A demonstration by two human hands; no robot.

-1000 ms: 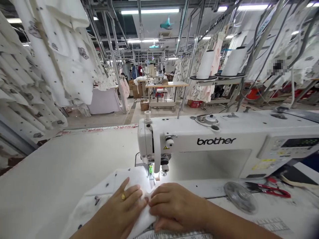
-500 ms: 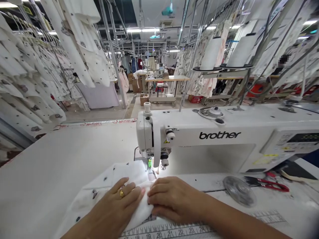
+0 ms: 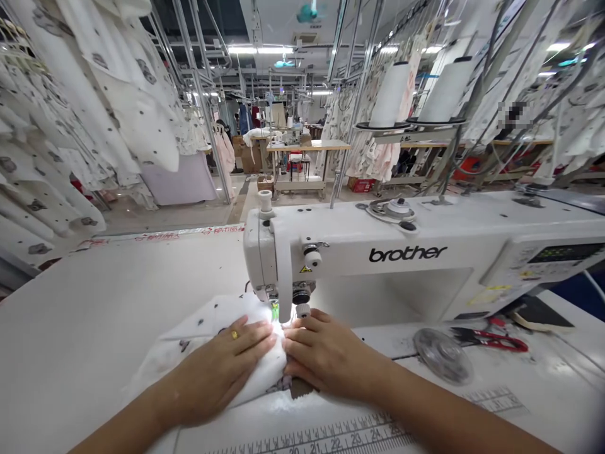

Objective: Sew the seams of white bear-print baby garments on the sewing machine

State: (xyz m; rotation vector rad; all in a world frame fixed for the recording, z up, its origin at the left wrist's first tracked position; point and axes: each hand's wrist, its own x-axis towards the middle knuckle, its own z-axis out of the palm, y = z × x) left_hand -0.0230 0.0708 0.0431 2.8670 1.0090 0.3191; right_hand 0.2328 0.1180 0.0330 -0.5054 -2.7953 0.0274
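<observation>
Presently, the left hand (image 3: pixel 222 362) lies palm down on the white cloth (image 3: pixel 259 375), its grip opened out, fingers extended towards two o'clock and pressing rather than clasping; a yellow ring (image 3: pixel 234 335) sits on one finger. The right hand (image 3: pixel 326 353) comes in with its back upward and fingers bent, tips at the cloth's right edge; whether that grip pinches it, I cannot tell. Fingertips of both hands nearly meet over the cloth. Taking that meeting place as the dial's centre, the left forearm runs off towards eight o'clock, the right towards four. The spotted cloth spreads towards nine on the pale tabletop (image 3: pixel 85 353), its far end just below the lit needle area of the sewing machine (image 3: pixel 340 233), whose head stands at twelve. At three o'clock lie a clear disc (image 3: pixel 443 355) and, just beyond, red-handled snips (image 3: pixel 508 341); at five, ruler markings (image 3: pixel 335 438). Farther out, thread cones (image 3: pixel 390 94) stand at one, patterned garments (image 3: pixel 113 94) hang towards eleven.
</observation>
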